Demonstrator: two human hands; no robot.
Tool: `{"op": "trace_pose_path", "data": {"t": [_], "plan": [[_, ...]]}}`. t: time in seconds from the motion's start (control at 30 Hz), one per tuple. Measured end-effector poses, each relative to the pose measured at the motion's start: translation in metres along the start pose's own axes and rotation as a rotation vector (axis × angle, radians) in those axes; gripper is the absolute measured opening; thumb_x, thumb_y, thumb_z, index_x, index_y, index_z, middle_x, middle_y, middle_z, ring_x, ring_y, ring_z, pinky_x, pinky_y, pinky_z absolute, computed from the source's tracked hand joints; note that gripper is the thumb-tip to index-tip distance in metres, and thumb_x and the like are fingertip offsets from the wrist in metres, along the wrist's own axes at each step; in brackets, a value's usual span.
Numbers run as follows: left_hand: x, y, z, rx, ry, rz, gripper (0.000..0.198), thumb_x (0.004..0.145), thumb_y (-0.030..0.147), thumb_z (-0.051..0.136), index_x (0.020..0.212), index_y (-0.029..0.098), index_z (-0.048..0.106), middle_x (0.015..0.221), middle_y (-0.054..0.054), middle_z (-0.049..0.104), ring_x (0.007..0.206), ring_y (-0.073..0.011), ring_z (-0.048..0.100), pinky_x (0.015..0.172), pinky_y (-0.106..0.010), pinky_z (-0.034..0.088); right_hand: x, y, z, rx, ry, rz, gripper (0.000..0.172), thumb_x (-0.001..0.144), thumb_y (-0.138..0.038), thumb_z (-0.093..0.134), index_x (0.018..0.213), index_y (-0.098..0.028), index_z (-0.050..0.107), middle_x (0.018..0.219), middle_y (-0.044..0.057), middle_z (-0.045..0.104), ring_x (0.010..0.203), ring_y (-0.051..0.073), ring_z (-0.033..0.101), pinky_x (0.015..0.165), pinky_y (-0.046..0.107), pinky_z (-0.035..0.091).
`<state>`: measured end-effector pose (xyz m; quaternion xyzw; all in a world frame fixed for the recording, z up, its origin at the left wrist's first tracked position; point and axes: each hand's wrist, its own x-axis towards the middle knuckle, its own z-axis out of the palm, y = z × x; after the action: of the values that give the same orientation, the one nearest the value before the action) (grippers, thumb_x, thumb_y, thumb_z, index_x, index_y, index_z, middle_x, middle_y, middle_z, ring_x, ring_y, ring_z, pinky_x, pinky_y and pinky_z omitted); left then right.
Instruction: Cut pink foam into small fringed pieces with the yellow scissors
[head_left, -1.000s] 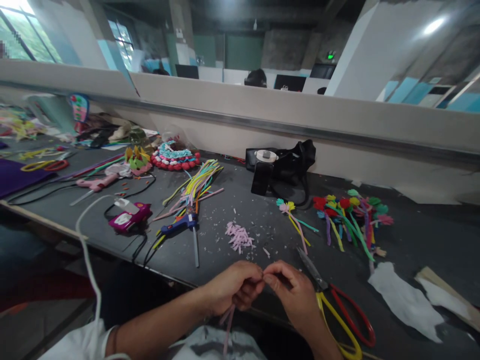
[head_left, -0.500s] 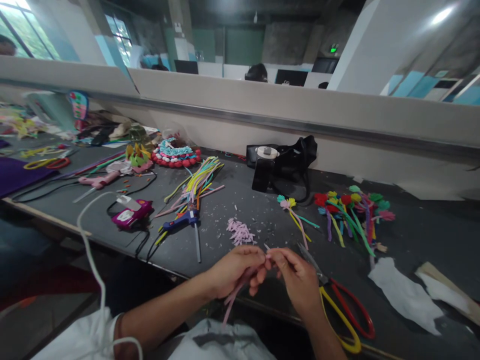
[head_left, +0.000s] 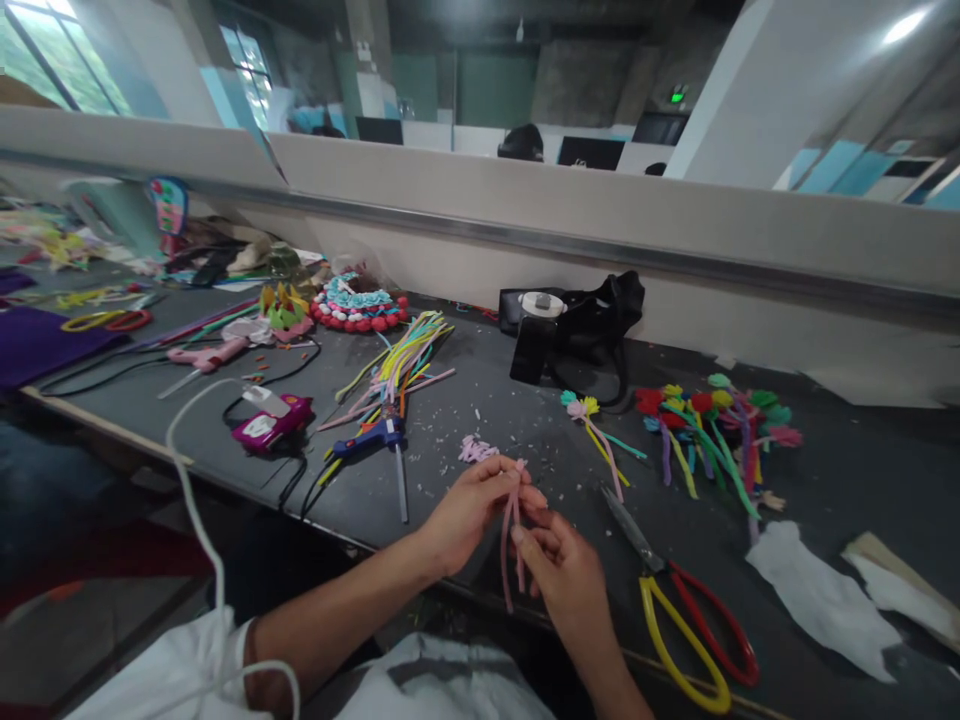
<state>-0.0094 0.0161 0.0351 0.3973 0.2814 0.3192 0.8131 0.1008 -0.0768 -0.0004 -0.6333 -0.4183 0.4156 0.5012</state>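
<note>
My left hand (head_left: pixel 476 505) pinches pink pipe cleaners (head_left: pixel 508 555) near their top, where a small pink tip stands above the fingers. The stems hang down between my hands. Just right and lower, my right hand (head_left: pixel 566 565) has its thumb and fingers closed on the same stems. Behind my left hand lies a pile of short pink pieces (head_left: pixel 476 450). Scissors with one yellow and one red handle (head_left: pixel 651 565) rest to the right of my right hand. A small three-coloured pipe-cleaner flower bunch (head_left: pixel 581 408) lies beyond my hands.
Colourful pipe-cleaner flowers (head_left: pixel 701 410) and white paper (head_left: pixel 817 590) lie right. Left are a blue glue gun (head_left: pixel 371 437), long pipe cleaners (head_left: pixel 409 355), a magenta device (head_left: pixel 271 420) and a pink glue gun (head_left: pixel 206 355). A black bag (head_left: pixel 600 310) sits against the partition.
The pink stems have swung from below my left hand to hang upright between my hands. My right hand has moved down from the tip to the stems. The view has shifted slightly.
</note>
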Motion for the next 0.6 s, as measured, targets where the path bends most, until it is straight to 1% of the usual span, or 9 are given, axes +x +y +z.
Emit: {"op": "trace_pose_path", "data": {"t": [0.1, 0.17, 0.23, 0.43, 0.6], "plan": [[0.0, 0.0, -0.001, -0.004, 0.033, 0.01, 0.015, 0.08, 0.027, 0.063, 0.086, 0.013, 0.062, 0.082, -0.007, 0.068, 0.076, -0.0152, 0.062, 0.071, -0.025, 0.045, 0.001, 0.0, -0.002, -0.027, 0.012, 0.001, 0.035, 0.082, -0.05, 0.06, 0.086, -0.016, 0.066, 0.061, 0.0, 0.062, 0.049, 0.011, 0.054, 0.042, 0.018, 0.041], [0.001, -0.001, -0.003, 0.004, 0.05, 0.011, 0.013, 0.078, 0.025, 0.064, 0.085, 0.014, 0.064, 0.082, -0.005, 0.066, 0.076, -0.0136, 0.06, 0.069, -0.023, 0.043, 0.001, -0.001, -0.004, -0.051, 0.02, -0.016, 0.033, 0.082, -0.049, 0.059, 0.083, -0.017, 0.065, 0.061, 0.0, 0.061, 0.05, 0.011, 0.055, 0.043, 0.018, 0.041], [0.002, -0.001, -0.005, 0.049, 0.054, 0.017, 0.014, 0.078, 0.025, 0.064, 0.085, 0.014, 0.065, 0.08, -0.003, 0.064, 0.072, -0.0118, 0.058, 0.066, -0.022, 0.042, 0.0, -0.003, -0.007, -0.103, 0.032, -0.05, 0.031, 0.083, -0.048, 0.057, 0.082, -0.018, 0.064, 0.062, 0.0, 0.061, 0.052, 0.012, 0.055, 0.044, 0.018, 0.041], [0.004, 0.002, -0.008, 0.34, 0.058, 0.128, 0.019, 0.079, 0.032, 0.062, 0.073, 0.013, 0.062, 0.061, 0.002, 0.057, 0.056, -0.0087, 0.048, 0.056, -0.021, 0.037, -0.003, -0.012, -0.018, -0.317, 0.088, -0.191, 0.028, 0.088, -0.043, 0.05, 0.079, -0.019, 0.062, 0.061, -0.001, 0.06, 0.052, 0.012, 0.056, 0.047, 0.019, 0.042], [0.004, 0.002, -0.014, 0.569, 0.002, 0.077, 0.023, 0.079, 0.036, 0.06, 0.074, 0.013, 0.061, 0.06, 0.001, 0.056, 0.054, -0.0098, 0.048, 0.054, -0.021, 0.038, -0.003, -0.019, -0.034, -0.431, 0.184, -0.311, 0.026, 0.089, -0.039, 0.049, 0.078, -0.02, 0.062, 0.065, -0.001, 0.063, 0.057, 0.012, 0.06, 0.056, 0.018, 0.046]]}}
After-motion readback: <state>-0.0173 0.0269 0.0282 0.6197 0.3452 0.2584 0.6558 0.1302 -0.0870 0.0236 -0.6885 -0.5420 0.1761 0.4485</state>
